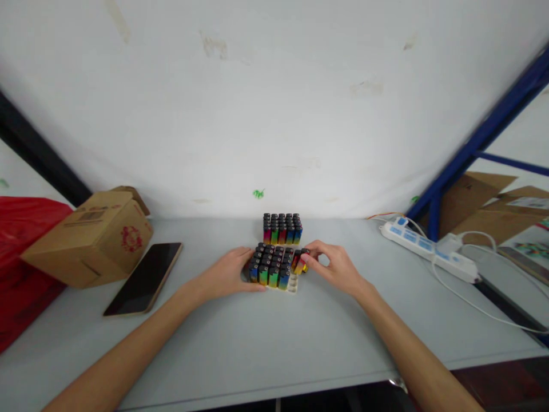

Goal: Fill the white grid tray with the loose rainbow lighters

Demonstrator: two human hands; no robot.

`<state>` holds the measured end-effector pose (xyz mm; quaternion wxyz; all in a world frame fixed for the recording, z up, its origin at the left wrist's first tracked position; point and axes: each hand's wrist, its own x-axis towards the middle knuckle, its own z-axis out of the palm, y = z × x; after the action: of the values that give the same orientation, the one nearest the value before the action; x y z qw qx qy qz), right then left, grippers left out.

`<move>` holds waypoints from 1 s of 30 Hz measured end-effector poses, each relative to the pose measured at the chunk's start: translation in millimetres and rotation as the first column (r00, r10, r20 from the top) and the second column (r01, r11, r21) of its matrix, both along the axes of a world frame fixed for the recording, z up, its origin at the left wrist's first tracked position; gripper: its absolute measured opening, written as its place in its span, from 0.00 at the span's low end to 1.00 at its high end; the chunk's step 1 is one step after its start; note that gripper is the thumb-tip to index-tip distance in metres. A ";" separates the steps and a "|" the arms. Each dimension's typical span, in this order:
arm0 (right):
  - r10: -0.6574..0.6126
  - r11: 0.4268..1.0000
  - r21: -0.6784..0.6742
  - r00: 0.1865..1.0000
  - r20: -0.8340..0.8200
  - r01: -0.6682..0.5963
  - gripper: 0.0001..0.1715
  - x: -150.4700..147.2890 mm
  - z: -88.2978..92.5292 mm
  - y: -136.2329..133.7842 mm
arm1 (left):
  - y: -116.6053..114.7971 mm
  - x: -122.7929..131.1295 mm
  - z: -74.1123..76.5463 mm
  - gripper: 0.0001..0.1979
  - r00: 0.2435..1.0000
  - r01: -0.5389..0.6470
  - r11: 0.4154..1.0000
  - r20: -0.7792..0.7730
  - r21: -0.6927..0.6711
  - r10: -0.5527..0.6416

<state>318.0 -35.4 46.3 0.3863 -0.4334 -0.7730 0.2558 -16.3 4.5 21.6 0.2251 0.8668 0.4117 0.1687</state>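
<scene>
A pale tray (293,284) with round slots stands on the table, holding several upright lighters (273,277) with black tops and rainbow-coloured bodies. Slots show bare at its front right. My left hand (231,272) is closed around the tray's left side, thumb along the front edge and fingers behind. At the right side of the tray, my right hand (334,264) pinches red-and-yellow lighters (299,263) between thumb and fingers. I cannot tell whether their lower ends sit in the slots. Just behind stands a second block of lighters (282,230), in even rows.
On the left are a cardboard box (92,240), a dark tablet (144,278) lying flat and a red bag (30,263). A white power strip (429,252) with cables lies on the right, near a blue metal post (484,134) and more cartons (497,212). A white wall (274,114) rises behind.
</scene>
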 end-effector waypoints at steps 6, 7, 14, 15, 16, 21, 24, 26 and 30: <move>0.025 1.000 -0.013 0.999 0.035 -0.024 0.29 5.1 2.2 0.3 | -1.2 0.3 1.2 0.35 1.000 -0.002 1.000 0.018 0.011 0.002; 0.036 0.999 -0.013 0.998 0.042 -0.036 0.28 6.1 3.3 0.0 | -1.1 0.3 0.9 0.35 1.000 -0.005 1.000 0.016 0.014 0.005; 0.056 0.998 0.000 0.997 0.052 -0.056 0.28 10.1 5.0 -2.7 | -0.7 0.0 -1.5 0.39 1.000 -0.004 1.000 0.007 -0.005 0.004; 0.047 0.999 0.014 0.997 0.057 -0.048 0.28 10.8 4.6 -3.1 | -0.7 0.0 -1.7 0.39 1.000 -0.007 1.000 0.007 -0.002 0.007; 0.036 0.999 0.029 0.997 0.061 -0.038 0.28 11.5 4.2 -3.3 | -0.8 -0.1 -1.7 0.39 1.000 -0.005 1.000 0.008 0.000 0.005; 0.060 0.998 0.019 0.994 0.089 -0.062 0.28 11.3 2.5 -3.5 | -0.7 -1.0 -2.3 0.37 1.000 0.013 1.000 0.020 0.004 -0.013; 0.084 0.996 -0.019 0.991 0.104 -0.082 0.27 7.3 1.3 -3.5 | -0.4 -1.1 -3.1 0.38 1.000 -0.004 1.000 0.000 0.007 0.004; 0.072 0.997 -0.005 0.991 0.115 -0.072 0.27 5.3 0.7 -3.5 | -0.6 -0.7 -3.1 0.38 1.000 0.007 1.000 -0.002 0.010 -0.007; 0.048 0.999 0.013 0.990 0.136 -0.051 0.27 6.5 0.4 -2.5 | -1.0 0.6 -1.9 0.37 1.000 0.016 1.000 -0.016 0.013 -0.016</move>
<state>324.5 -37.9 46.7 0.3300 -0.4273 -0.8100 0.2289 -15.7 3.5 19.7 0.2172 0.8729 0.4055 0.1626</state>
